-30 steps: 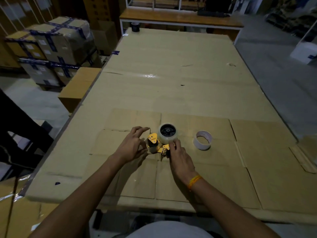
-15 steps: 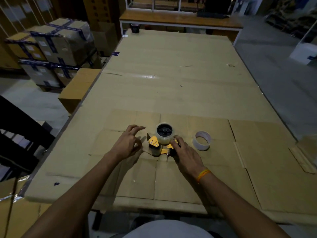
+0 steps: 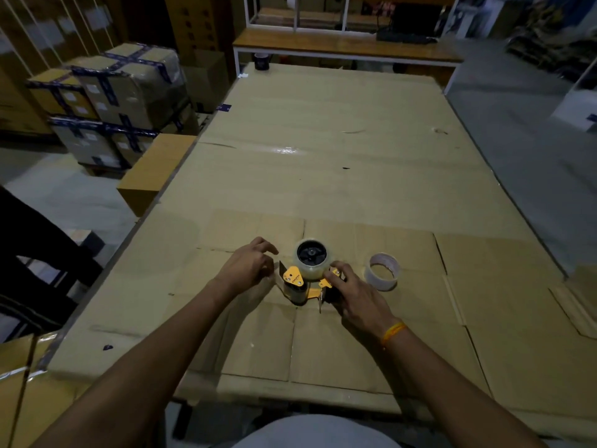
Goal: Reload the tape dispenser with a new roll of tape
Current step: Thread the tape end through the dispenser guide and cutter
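An orange and black tape dispenser (image 3: 298,282) lies on its side on the cardboard-covered table (image 3: 339,163). A clear roll of tape (image 3: 311,258) sits on its black hub. My right hand (image 3: 353,294) grips the dispenser's handle end. Just left of the dispenser's front roller, my left hand (image 3: 248,266) has its fingers pinched together; what they pinch is too small to tell. An empty white tape core (image 3: 382,274) stands on the table to the right of my right hand.
A dark cup (image 3: 261,61) stands at the table's far left corner. Taped cartons (image 3: 116,98) are stacked on the floor at the left, with a plain box (image 3: 155,171) beside the table edge. A wooden bench (image 3: 345,48) runs behind the table.
My left hand has drawn back slightly to the left and its fingers have closed into a pinch. My right hand has shifted along the handle; the dispenser has turned a little.
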A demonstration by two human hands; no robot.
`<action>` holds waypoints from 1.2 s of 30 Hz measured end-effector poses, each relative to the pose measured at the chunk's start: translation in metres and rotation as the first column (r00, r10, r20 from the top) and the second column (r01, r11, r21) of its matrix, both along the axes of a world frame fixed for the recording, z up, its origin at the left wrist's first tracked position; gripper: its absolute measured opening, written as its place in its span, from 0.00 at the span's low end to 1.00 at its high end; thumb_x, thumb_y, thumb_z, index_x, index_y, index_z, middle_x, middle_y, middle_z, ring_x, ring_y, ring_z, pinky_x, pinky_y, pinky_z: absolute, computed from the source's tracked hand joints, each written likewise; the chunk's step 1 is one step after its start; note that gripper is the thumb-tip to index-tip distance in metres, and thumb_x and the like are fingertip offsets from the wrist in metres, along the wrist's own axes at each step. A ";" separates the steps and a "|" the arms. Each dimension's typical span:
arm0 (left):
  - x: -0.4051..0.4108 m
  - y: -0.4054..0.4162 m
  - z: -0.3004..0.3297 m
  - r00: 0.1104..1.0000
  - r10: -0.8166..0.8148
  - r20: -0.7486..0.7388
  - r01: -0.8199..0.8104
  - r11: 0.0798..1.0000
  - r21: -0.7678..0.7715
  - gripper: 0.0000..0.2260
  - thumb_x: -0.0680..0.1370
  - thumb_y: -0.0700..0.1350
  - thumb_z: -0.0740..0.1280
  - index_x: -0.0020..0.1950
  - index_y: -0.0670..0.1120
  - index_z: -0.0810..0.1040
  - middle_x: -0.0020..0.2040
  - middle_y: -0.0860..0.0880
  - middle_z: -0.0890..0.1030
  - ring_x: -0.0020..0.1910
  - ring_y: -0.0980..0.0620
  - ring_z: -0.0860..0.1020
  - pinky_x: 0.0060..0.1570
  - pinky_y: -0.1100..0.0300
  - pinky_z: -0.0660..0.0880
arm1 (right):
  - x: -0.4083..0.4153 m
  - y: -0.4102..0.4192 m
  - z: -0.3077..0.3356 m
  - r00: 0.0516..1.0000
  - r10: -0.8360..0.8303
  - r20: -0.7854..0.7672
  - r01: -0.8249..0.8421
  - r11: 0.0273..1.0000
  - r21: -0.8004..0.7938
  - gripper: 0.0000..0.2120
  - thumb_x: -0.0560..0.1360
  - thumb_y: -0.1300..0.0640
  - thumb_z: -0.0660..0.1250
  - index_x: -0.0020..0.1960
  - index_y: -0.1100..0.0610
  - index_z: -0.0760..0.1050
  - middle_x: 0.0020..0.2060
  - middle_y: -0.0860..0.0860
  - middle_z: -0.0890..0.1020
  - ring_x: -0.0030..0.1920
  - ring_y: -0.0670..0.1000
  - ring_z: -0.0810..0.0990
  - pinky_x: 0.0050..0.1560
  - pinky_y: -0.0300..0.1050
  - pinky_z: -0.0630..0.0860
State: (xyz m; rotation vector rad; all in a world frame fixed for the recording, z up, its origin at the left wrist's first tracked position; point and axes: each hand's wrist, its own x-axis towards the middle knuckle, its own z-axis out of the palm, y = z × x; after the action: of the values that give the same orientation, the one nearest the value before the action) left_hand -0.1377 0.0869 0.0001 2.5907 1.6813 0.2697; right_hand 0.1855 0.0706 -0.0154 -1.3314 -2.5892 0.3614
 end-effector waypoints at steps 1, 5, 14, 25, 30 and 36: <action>0.001 0.004 0.001 1.000 -0.007 -0.012 0.007 1.000 0.014 0.02 0.74 0.45 0.78 0.43 0.51 0.89 0.63 0.50 0.84 0.62 0.50 0.78 0.47 0.55 0.81 | 0.000 0.001 -0.001 1.000 0.001 -0.001 -0.001 1.000 0.003 0.30 0.79 0.57 0.74 0.77 0.49 0.66 0.79 0.51 0.64 0.51 0.59 0.84 0.43 0.43 0.72; 0.004 0.019 0.007 0.993 -0.065 -0.097 0.072 0.995 0.065 0.06 0.72 0.48 0.80 0.42 0.47 0.88 0.53 0.48 0.87 0.53 0.49 0.81 0.37 0.53 0.82 | 0.000 0.000 -0.005 1.000 -0.010 -0.017 0.010 1.000 0.019 0.29 0.80 0.57 0.73 0.77 0.47 0.66 0.79 0.49 0.64 0.53 0.57 0.84 0.45 0.48 0.80; -0.007 0.042 -0.001 0.893 -0.324 -0.313 0.380 0.915 0.136 0.06 0.78 0.46 0.73 0.45 0.45 0.81 0.43 0.47 0.80 0.47 0.47 0.76 0.34 0.51 0.77 | 0.000 0.000 -0.010 1.000 -0.021 -0.006 0.021 0.999 0.028 0.31 0.81 0.55 0.73 0.79 0.45 0.64 0.81 0.50 0.64 0.62 0.57 0.82 0.52 0.50 0.82; -0.008 0.057 -0.012 0.844 -0.418 -0.335 0.485 0.862 0.146 0.12 0.82 0.46 0.58 0.46 0.45 0.79 0.44 0.47 0.80 0.46 0.46 0.77 0.36 0.52 0.78 | -0.001 0.002 -0.015 1.000 -0.006 -0.005 0.007 0.999 0.053 0.30 0.81 0.53 0.73 0.79 0.45 0.64 0.81 0.49 0.65 0.61 0.54 0.81 0.51 0.45 0.81; -0.012 0.058 -0.017 0.866 -0.423 -0.265 0.469 0.872 0.140 0.07 0.82 0.45 0.62 0.48 0.46 0.78 0.45 0.47 0.80 0.47 0.47 0.76 0.37 0.53 0.77 | -0.002 0.002 -0.018 0.999 -0.036 0.018 0.035 0.998 0.058 0.32 0.81 0.52 0.73 0.80 0.45 0.64 0.82 0.49 0.64 0.60 0.53 0.82 0.52 0.44 0.80; -0.022 0.058 -0.019 0.909 -0.366 -0.198 0.394 0.910 0.126 0.11 0.83 0.51 0.65 0.47 0.46 0.80 0.42 0.48 0.80 0.44 0.48 0.75 0.35 0.54 0.76 | -0.003 -0.001 -0.016 0.998 -0.061 0.021 0.059 0.996 0.062 0.33 0.80 0.54 0.74 0.81 0.45 0.64 0.82 0.50 0.64 0.62 0.54 0.82 0.53 0.45 0.81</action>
State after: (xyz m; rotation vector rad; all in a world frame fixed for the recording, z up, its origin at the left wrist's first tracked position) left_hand -0.1593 0.1445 -0.0194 3.0691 1.1885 0.1777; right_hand 0.1827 0.0699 -0.0313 -1.3968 -2.5501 0.2569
